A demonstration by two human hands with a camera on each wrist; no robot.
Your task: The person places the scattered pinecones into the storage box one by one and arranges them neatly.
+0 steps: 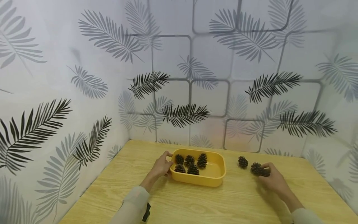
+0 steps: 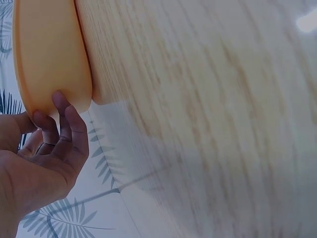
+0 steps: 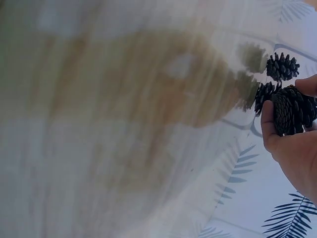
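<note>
A yellow plastic bin [image 1: 195, 179] stands on the table with several brown pine cones [image 1: 193, 169] inside, mostly toward its left half. My left hand [image 1: 161, 165] grips the bin's left end, thumb at the rim; in the left wrist view its fingers [image 2: 75, 121] bend against the outer wall. To the right of the bin, my right hand [image 1: 275, 180] holds a pine cone [image 3: 292, 111] between thumb and fingers. Two more pine cones lie just beyond it, one [image 1: 256, 168] right beside the held cone and the other [image 1: 242, 162] farther left.
The light wood-grain table [image 1: 184, 205] ends at a wall [image 1: 207, 130] with a leaf pattern behind and at both sides. A small black object [image 1: 146, 212] shows beside the left sleeve. Bare tabletop lies between the bin and the loose pine cones.
</note>
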